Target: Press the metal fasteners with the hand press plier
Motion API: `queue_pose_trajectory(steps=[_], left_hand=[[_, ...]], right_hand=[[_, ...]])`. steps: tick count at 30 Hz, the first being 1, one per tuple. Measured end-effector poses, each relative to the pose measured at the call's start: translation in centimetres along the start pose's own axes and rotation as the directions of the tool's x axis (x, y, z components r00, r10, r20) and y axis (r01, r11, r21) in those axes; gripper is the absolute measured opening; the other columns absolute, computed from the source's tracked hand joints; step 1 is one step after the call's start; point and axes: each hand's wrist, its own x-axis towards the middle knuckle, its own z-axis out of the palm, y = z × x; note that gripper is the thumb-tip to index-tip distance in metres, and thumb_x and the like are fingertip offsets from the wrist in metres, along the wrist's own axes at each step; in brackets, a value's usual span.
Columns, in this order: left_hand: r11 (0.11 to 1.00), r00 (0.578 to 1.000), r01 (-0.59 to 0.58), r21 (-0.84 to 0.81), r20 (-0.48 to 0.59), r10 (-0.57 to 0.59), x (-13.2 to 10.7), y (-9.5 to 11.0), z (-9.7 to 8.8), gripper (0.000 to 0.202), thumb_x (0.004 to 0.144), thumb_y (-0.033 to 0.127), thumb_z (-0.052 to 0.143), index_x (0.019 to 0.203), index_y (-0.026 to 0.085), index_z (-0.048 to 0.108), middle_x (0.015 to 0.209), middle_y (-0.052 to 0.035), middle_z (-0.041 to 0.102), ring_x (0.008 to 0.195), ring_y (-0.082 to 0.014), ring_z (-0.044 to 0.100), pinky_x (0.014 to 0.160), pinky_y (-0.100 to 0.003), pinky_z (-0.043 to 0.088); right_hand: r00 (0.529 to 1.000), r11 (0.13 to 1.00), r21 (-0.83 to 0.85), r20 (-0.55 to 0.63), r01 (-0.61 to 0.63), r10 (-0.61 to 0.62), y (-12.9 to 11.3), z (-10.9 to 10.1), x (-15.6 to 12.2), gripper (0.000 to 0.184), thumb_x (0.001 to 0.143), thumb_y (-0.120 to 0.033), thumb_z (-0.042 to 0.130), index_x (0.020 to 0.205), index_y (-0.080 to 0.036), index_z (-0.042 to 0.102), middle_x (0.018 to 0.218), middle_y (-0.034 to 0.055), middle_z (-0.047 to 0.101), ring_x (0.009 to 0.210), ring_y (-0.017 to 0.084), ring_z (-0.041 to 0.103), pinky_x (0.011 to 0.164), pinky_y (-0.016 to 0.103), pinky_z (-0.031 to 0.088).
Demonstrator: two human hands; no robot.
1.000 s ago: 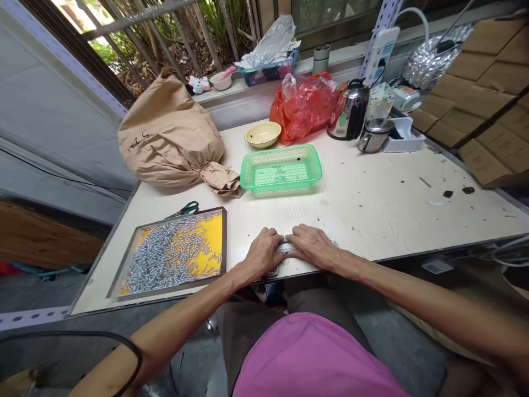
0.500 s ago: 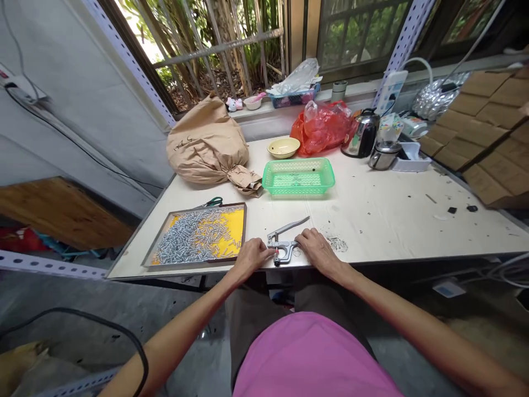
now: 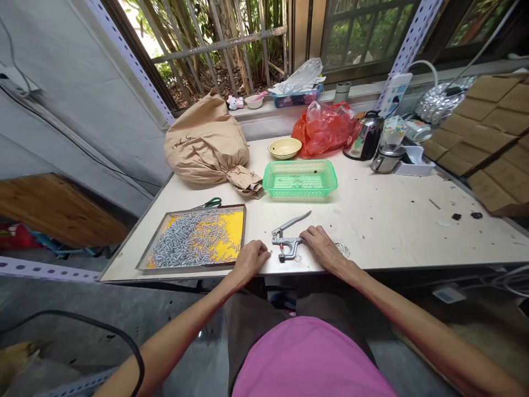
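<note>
Pink shirt (image 3: pixel 309 358), dark grey trousers (image 3: pixel 248 320)

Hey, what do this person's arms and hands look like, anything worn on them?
The left arm and right arm are bare, with no sleeves in view. The left hand and right hand have no gloves, and no watch, bracelet or ring shows. A pink top is worn.

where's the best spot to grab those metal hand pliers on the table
Take the pliers by the long handles, coming from the right. They splay open toward the far right, one raised off the table, leaving room for a grip; the head points at the near edge. The right hand rests by the lower handle.
</note>
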Motion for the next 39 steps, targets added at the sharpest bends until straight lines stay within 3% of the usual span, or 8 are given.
queue_pose_trajectory(steps=[7,11,16,21,26,30,34,39], left_hand=[[0.969,0.995,-0.102,0.226,0.009,0.103,-0.2,0.8,0.6,0.019,0.093,0.024,0.041,0.095,0.018,0.058,0.100,-0.0069,0.059,0.086,-0.0182,0.059,0.070,-0.027,0.040],[0.991,0.998,-0.038,0.125,-0.037,0.043,0.2,1.0,0.7,0.027,0.096,0.030,0.035,0.089,0.017,0.057,0.091,-0.0067,0.060,0.085,-0.0180,0.059,0.073,-0.028,0.039],[0.995,0.994,0.096,-0.008,-0.053,-0.096,0.9,2.5,1.2,0.033,0.082,0.050,0.056,0.087,0.017,0.058,0.089,-0.0059,0.061,0.084,-0.0191,0.058,0.069,-0.028,0.038],[0.981,0.982,0.187,0.046,-0.031,-0.186,1.6,3.3,1.1,0.034,0.075,0.049,0.062,0.088,0.017,0.057,0.094,-0.0073,0.061,0.085,-0.0196,0.058,0.066,-0.027,0.035],[0.981,0.985,0.175,0.085,-0.009,-0.175,2.3,3.2,0.2,0.040,0.071,0.047,0.062,0.096,0.016,0.056,0.098,-0.0099,0.063,0.084,-0.0214,0.059,0.063,-0.027,0.035],[0.980,0.982,0.186,0.073,0.028,-0.189,2.6,3.0,0.0,0.035,0.069,0.045,0.063,0.085,0.014,0.062,0.083,-0.0098,0.067,0.077,-0.0219,0.060,0.058,-0.027,0.034],[0.975,0.976,0.192,-0.115,0.124,-0.178,2.2,2.9,0.5,0.033,0.077,0.044,0.054,0.060,0.016,0.061,0.053,-0.0027,0.061,0.058,-0.0153,0.059,0.056,-0.024,0.037],[0.921,0.941,0.291,-0.258,0.249,-0.228,2.3,3.5,0.6,0.026,0.077,0.037,0.055,0.065,0.015,0.064,0.047,0.0010,0.058,0.049,-0.0127,0.057,0.053,-0.022,0.039]], right_hand=[[1.000,1.000,-0.011,-0.021,0.022,-0.022,0.2,0.1,0.0,0.020,0.094,-0.016,0.041,0.099,-0.018,0.061,0.092,0.0088,0.055,0.086,0.022,0.043,0.074,0.032,0.038],[0.998,1.000,-0.027,-0.057,0.003,-0.004,0.2,0.7,-0.2,0.021,0.092,-0.014,0.043,0.101,-0.018,0.061,0.094,0.0090,0.055,0.087,0.023,0.043,0.075,0.033,0.038],[0.998,1.000,-0.013,-0.064,-0.003,0.002,0.1,0.9,-0.4,0.022,0.092,-0.014,0.042,0.103,-0.019,0.060,0.096,0.0094,0.055,0.090,0.024,0.043,0.077,0.034,0.037],[0.998,1.000,-0.003,-0.067,0.000,0.000,0.1,0.8,-0.4,0.024,0.093,-0.016,0.040,0.104,-0.019,0.061,0.095,0.0102,0.056,0.088,0.024,0.043,0.076,0.036,0.038],[0.997,1.000,-0.002,-0.078,-0.002,0.001,0.0,0.9,-0.3,0.024,0.094,-0.016,0.040,0.103,-0.019,0.061,0.094,0.0095,0.056,0.088,0.023,0.043,0.076,0.035,0.038],[0.995,1.000,0.007,-0.096,0.010,-0.010,-0.1,0.9,-0.5,0.022,0.094,-0.016,0.041,0.102,-0.018,0.061,0.092,0.0085,0.056,0.088,0.023,0.043,0.077,0.034,0.037],[0.993,1.000,0.006,-0.117,0.014,-0.013,-0.4,0.6,-0.6,0.021,0.093,-0.016,0.043,0.105,-0.018,0.060,0.096,0.0091,0.056,0.090,0.023,0.043,0.079,0.034,0.037],[0.995,0.999,0.041,-0.102,-0.002,0.007,-0.6,0.2,-0.6,0.020,0.092,-0.015,0.045,0.105,-0.018,0.059,0.097,0.0090,0.055,0.089,0.022,0.043,0.078,0.033,0.037]])
